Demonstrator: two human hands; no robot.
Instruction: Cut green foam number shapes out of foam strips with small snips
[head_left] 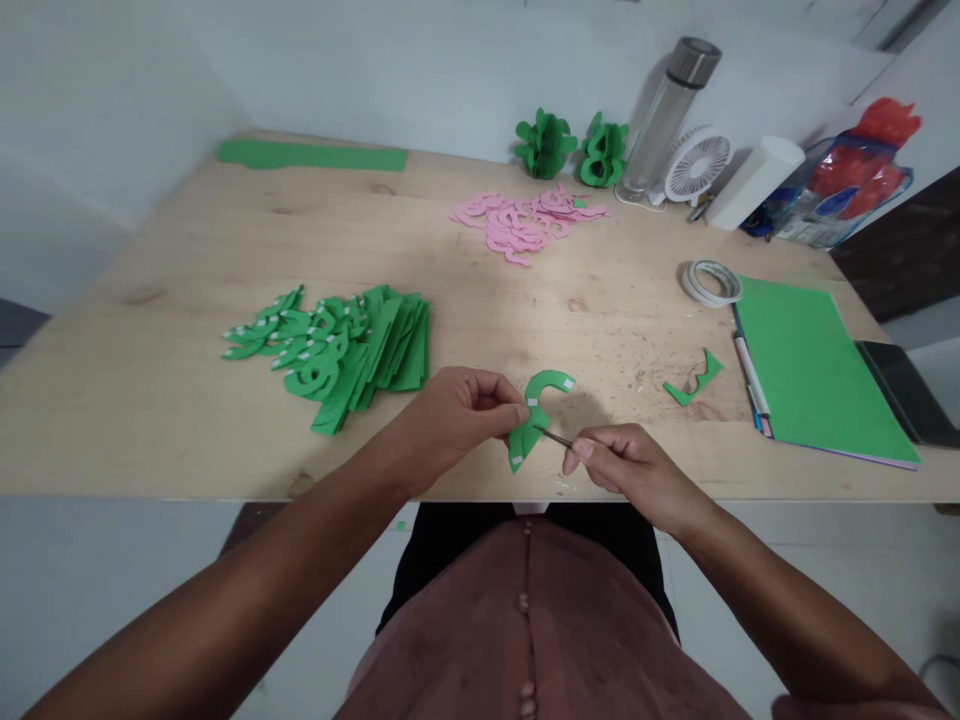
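My left hand (480,405) pinches a curved green paper cutout (551,381) between thumb and fingers, just above the table's front edge. Small white patches, like bits of tape, sit on the cutout. A slim dark pointed tool (553,436) is gripped in my right hand (619,460); its tip meets the cutout near my left fingertips. Whether the tool is tweezers or a blade I cannot tell. Left of my hands lies a pile of green paper cutouts (319,340), many with white patches, beside folded green strips (394,340).
Pink paper cutouts (517,225) lie farther back. Two green paper shapes (545,145) stand by a bottle (664,125) and a small fan (697,165). At right are tape rolls (711,284), a green scrap (694,380), green sheets (825,370) and a phone (911,390).
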